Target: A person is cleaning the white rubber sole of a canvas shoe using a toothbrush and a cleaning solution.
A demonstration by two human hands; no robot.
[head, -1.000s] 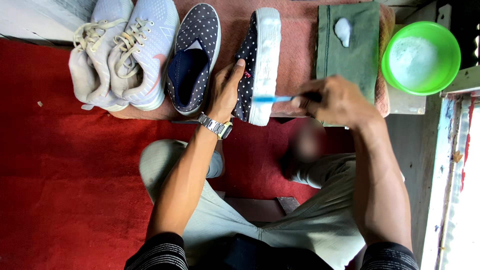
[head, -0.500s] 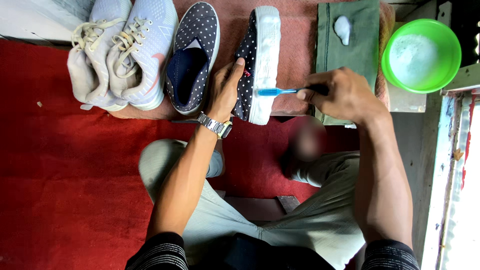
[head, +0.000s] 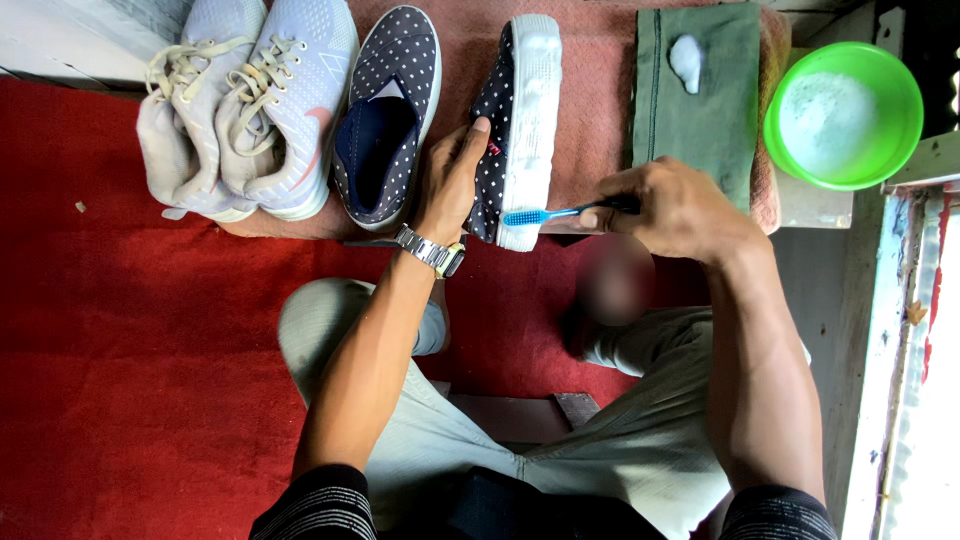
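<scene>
My left hand, with a metal watch on the wrist, holds a dark polka-dot slip-on shoe tipped on its side, its foamy white sole facing right. My right hand grips a blue toothbrush whose bristles touch the near end of that sole. The matching polka-dot shoe lies upright just left of my left hand.
A pair of pale lace-up sneakers sits at the far left on a reddish towel. A green cloth with a blob of foam lies to the right, next to a green bowl of soapy water. Red carpet covers the floor.
My right hand has shifted the toothbrush slightly along the near end of the sole. My left hand and the shoe have stayed in place.
</scene>
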